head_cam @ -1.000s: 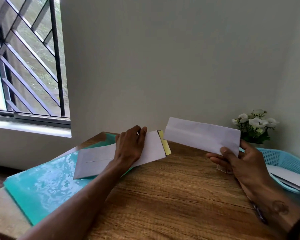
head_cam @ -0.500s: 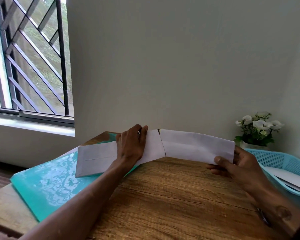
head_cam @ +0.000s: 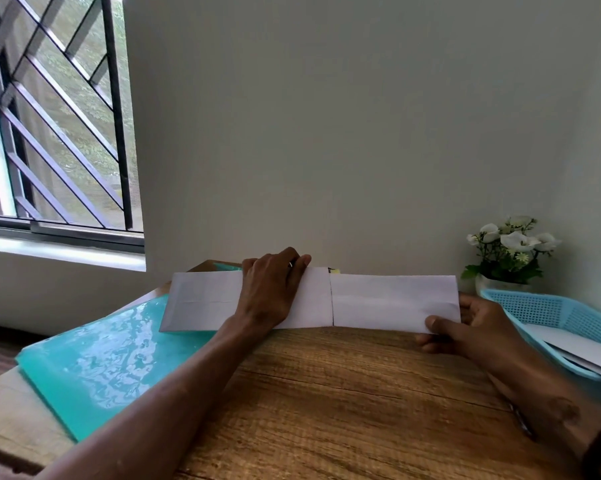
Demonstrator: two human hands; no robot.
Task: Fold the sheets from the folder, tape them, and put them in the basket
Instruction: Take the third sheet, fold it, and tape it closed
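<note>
Over on the left, a shiny teal plastic folder point(head_cam: 94, 362) is laid flat on the wooden tabletop point(head_cam: 326, 393), and the left folded white sheet of paper point(head_cam: 202, 301) is partly rested on it. That sheet is pinned down by the left hand point(head_cam: 271, 292), which is spread flat with the fingers pretty much straight, so nothing is gripped. Right beside it, edge to edge, the right folded white sheet point(head_cam: 389, 299) is pinched at its far end by the right hand point(head_cam: 472, 327), thumb on top. Further right, a light blue perforated plastic basket point(head_cam: 548, 310) is seen with white paper already inside, near a small pot of white flowers point(head_cam: 510, 251). The seam could easily be knocked out of line if either sheet gets nudged before tape is applied, tbh.
</note>
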